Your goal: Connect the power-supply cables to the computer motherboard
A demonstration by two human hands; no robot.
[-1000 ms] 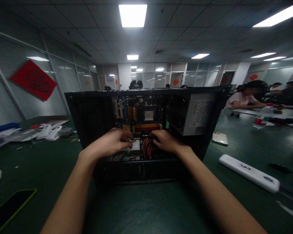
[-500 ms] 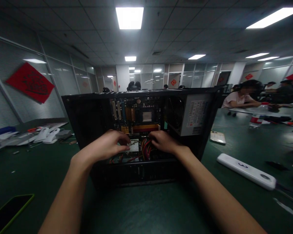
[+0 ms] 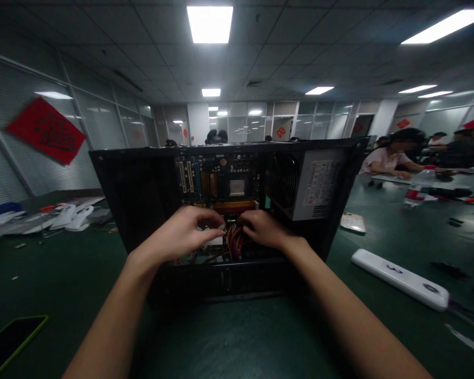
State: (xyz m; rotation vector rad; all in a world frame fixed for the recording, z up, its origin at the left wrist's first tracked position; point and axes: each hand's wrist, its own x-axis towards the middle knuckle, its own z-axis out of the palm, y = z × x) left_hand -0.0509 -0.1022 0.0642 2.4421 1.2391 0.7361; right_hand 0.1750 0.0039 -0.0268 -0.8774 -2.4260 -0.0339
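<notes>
An open black computer case (image 3: pixel 229 281) stands on the green table, its motherboard (image 3: pixel 250 171) and power supply (image 3: pixel 319 184) facing me. Inside its lower part, my right hand (image 3: pixel 260 229) is closed around a bundle of red, yellow and black cables (image 3: pixel 234 241). Just left of that bundle is my left hand (image 3: pixel 193 229), thumb and fingers drawn together in a pinch. A small pale piece shows at those fingertips, too small to name. Below the left hand a white part (image 3: pixel 215 241) is partly covered by fingers and wires.
On the right lie a white power strip (image 3: pixel 398 279) marked 3, a phone (image 3: pixel 353 222) and a plastic bottle (image 3: pixel 416 189). A green-edged phone (image 3: pixel 13 339) is at front left. Papers and parts (image 3: pixel 69 218) pile up behind it. Another person (image 3: pixel 391 158) sits at the far right.
My left hand has moved right, closer to the cable bundle and my right hand. The right hand stays nearly in place at the cables. The view has shifted slightly.
</notes>
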